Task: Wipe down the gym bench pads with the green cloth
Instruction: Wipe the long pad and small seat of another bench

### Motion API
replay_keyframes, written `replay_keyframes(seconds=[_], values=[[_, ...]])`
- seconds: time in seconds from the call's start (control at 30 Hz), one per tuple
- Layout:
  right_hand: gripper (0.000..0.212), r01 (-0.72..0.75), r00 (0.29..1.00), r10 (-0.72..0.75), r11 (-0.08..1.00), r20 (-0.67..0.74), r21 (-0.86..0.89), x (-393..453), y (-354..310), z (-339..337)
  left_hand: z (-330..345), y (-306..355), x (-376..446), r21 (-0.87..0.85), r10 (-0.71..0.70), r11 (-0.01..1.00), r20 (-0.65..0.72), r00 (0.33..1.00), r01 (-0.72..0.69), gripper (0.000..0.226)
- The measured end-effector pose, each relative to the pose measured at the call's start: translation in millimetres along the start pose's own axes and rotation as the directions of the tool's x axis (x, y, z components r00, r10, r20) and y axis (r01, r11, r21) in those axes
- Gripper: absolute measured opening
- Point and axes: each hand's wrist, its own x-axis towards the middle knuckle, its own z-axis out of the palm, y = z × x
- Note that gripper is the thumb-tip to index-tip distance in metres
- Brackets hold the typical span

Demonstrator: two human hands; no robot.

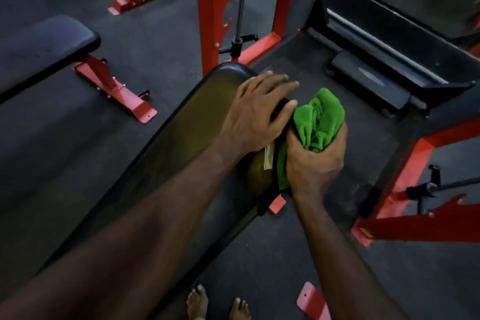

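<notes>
Left hand (255, 114): laid flat, fingers spread on the bench pad (181, 135).
Right hand (315, 161): green cloth (320, 117) is bunched and gripped (pad's side edge hidden beneath).

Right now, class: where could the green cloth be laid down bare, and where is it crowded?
Free: bench pad surface left of the left hand; the second bench pad far left. Crowded: the pad's right edge, where the right hand grips the green cloth.
</notes>
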Motion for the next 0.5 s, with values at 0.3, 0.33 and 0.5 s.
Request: replay_keyframes(seconds=[0.3, 0.33, 0.5], values=[[0.076, -0.241, 0.944, 0.27, 0.957, -0.191, 0.163, -50, 8, 3, 11, -2, -1, 0.134, 0.139, 0.979, 0.096, 0.986, -0.151, 0.048], [0.077, -0.252, 0.933, 0.287, 0.952, -0.219, 0.174, -60, 9, 5, 12, 1, -6, 0.126, 0.17, 0.975, 0.122, 0.978, -0.185, 0.05], [0.074, -0.307, 0.887, 0.374, 0.916, -0.271, 0.258, -116, 16, 19, 13, 2, -44, 0.086, 0.301, 0.942, 0.217, 0.929, -0.325, 0.071]])
